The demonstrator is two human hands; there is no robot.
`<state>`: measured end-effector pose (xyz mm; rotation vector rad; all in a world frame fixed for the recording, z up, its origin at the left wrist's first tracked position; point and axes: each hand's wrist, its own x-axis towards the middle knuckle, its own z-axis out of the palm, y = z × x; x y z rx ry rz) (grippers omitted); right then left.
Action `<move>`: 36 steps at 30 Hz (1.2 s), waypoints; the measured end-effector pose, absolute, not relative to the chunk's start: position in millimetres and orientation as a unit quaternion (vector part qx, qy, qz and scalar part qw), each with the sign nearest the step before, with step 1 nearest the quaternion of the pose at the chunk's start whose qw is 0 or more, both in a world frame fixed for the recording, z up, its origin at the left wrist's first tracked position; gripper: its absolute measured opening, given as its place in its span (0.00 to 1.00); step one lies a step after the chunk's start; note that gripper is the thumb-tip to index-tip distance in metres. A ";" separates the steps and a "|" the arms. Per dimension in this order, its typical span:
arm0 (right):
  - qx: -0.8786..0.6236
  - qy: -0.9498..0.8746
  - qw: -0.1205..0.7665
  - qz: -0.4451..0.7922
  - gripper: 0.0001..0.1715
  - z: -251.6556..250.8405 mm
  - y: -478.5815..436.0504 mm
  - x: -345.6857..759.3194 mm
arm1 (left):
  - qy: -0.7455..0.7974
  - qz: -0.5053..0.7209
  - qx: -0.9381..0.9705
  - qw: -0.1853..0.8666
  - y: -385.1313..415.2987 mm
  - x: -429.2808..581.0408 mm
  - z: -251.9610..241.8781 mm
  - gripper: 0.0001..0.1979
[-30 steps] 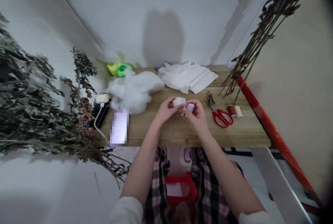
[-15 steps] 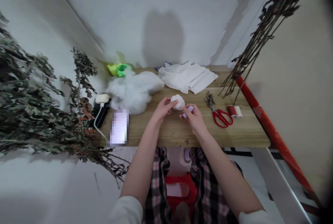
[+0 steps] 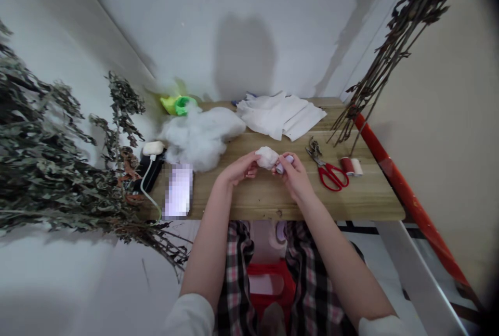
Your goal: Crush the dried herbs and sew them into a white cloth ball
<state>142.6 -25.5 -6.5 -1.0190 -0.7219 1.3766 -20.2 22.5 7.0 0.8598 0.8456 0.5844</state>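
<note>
Between my hands is a small white puffy ball (image 3: 266,157), held just above the table; it looks like cloth or stuffing gathered into a lump. My left hand (image 3: 242,167) has its finger and thumb tips at the ball's left edge, the other fingers curled underneath. In my right hand (image 3: 297,176) is a pale lilac cylinder (image 3: 286,164) that looks like a thread spool, gripped between thumb and fingers. The right fingertips also meet the ball's right side. Any needle or thread is too fine to make out.
On the wooden table (image 3: 249,201) lie fluffy white stuffing (image 3: 202,136), white cloth pieces (image 3: 278,116), red-handled scissors (image 3: 331,176), a red spool (image 3: 346,166), a white spool (image 3: 356,167) and a blurred phone (image 3: 178,190). Dried plants (image 3: 50,159) hang left; dried stems (image 3: 384,70) lean right.
The ball has shifted slightly down and tilted to the right. My left hand has drawn back left and lower, from gripping over the ball to its edge. My right hand moved slightly right and up.
</note>
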 end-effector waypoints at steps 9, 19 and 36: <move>-0.417 -0.340 0.594 0.599 0.21 -6.8 -27.3 142.8 | 0.410 0.280 0.361 0.789 22.1 -15.8 6.0 0.24; -0.478 -0.337 0.611 0.534 0.21 -7.7 -22.7 149.3 | 0.405 0.281 0.341 0.801 18.4 -16.0 13.5 0.23; -0.456 -0.199 0.599 0.627 0.24 -3.5 -17.1 166.1 | 0.385 0.258 0.345 0.817 21.2 -22.1 10.9 0.23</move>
